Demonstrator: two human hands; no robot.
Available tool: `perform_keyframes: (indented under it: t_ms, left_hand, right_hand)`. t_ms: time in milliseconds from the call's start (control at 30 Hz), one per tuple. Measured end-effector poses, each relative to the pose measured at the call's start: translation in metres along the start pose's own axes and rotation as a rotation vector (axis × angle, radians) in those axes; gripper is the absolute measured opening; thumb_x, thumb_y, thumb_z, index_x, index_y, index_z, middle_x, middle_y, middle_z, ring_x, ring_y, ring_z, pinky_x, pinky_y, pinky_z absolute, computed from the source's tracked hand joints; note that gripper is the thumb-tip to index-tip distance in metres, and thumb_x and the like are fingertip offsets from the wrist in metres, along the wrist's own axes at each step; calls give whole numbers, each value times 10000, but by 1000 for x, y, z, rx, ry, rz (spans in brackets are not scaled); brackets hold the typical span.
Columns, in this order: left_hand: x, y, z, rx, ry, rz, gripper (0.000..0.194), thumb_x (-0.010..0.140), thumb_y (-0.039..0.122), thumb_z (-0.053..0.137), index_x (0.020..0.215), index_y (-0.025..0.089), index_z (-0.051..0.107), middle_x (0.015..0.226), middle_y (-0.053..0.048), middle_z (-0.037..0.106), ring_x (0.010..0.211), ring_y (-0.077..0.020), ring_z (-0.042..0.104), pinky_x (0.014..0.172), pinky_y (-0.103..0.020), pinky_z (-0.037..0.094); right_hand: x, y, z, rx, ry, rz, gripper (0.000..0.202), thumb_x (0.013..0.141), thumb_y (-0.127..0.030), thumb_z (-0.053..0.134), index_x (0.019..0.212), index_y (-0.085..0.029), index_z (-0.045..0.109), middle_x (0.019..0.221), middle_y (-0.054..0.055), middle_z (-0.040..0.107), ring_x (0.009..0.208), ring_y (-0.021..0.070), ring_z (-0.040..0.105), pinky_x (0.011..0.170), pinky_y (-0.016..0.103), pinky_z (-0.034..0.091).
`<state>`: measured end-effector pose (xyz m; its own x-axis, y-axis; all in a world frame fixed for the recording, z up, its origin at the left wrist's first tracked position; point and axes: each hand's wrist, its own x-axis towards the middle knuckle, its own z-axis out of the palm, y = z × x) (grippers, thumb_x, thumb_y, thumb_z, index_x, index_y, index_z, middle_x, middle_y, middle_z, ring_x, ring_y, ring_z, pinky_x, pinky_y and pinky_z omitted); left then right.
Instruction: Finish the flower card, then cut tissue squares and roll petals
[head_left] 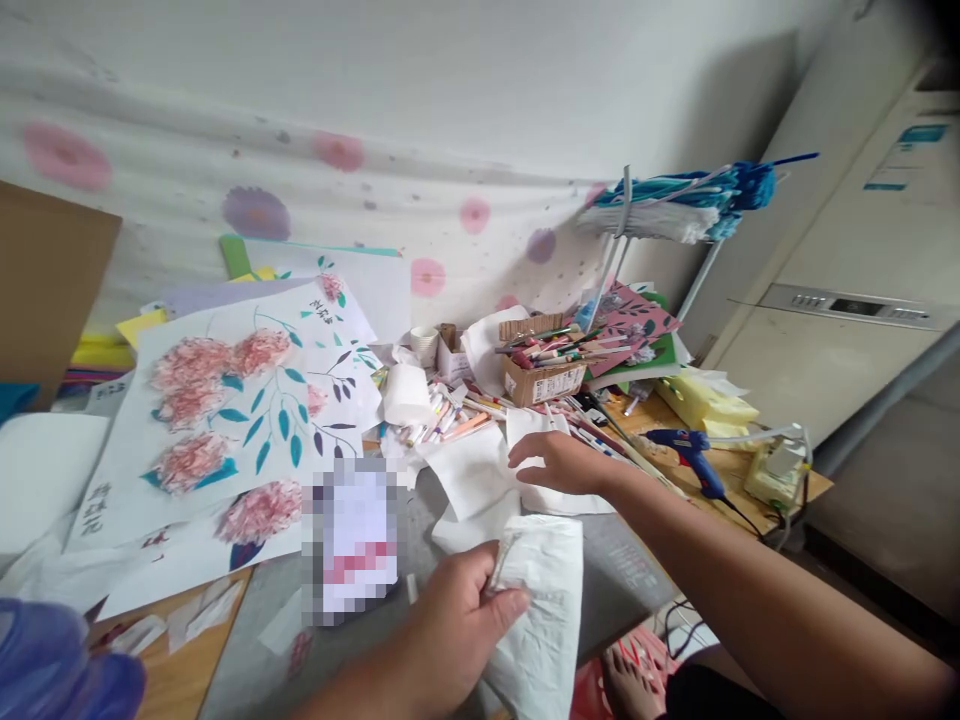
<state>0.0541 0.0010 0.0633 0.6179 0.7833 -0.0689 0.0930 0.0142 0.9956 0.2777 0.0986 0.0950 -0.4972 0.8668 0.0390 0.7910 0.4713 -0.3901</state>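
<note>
My left hand is closed around a folded white tissue sheet, pinched between thumb and fingers at its left edge. Over white paper sheets on the grey board is my right hand, its fingers apart and nothing seen in them. Whether its fingertips touch the sheets I cannot tell. A roll of white tissue stands behind, among loose markers. Left of my left hand lies a device with a blurred-out face.
A large sheet with pink paper flowers covers the left side. At the back sits a cardboard box of pens. A blue glue gun with its cord rests at the right, near a power strip. Pipe cleaners hang above.
</note>
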Motion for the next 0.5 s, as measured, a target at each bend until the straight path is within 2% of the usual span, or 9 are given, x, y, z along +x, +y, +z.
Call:
perform_keyframes:
  t_ms: [133, 267, 367, 500]
  left_hand:
    - [1, 0, -1, -80, 16, 13, 312, 864, 307, 604, 1129, 145, 635, 1088, -85, 721, 1054, -289, 631, 933, -378, 463]
    - [5, -5, -3, -113, 43, -14, 396, 840, 409, 655, 1148, 160, 641, 1116, -91, 720, 1051, -297, 639, 956, -393, 468]
    - [9, -12, -7, -147, 64, -28, 514, 773, 535, 708, 1132, 170, 663, 1106, -90, 727, 1034, -306, 648, 945, -388, 483]
    - [10, -20, -12, -145, 144, -106, 658, 667, 656, 742, 1128, 191, 679, 1105, -83, 731, 1053, -324, 646, 942, -384, 500]
  right_hand:
    - [-11, 18, -3, -84, 92, 148, 257, 792, -211, 660, 1034, -175, 735, 1042, 79, 745, 927, 216, 690, 840, 297, 493]
    - [-10, 48, -23, -166, 301, 351, 427, 842, -172, 549, 1267, -177, 595, 1047, 86, 736, 893, 206, 685, 769, 277, 476]
    - [9, 72, -40, -205, 421, 460, 527, 851, -169, 526, 1375, -180, 468, 965, 81, 738, 863, 221, 682, 727, 280, 463]
    - [41, 98, -49, -224, 556, 504, 556, 819, -298, 635, 1335, -209, 448, 1007, 76, 717, 862, 232, 673, 702, 285, 455]
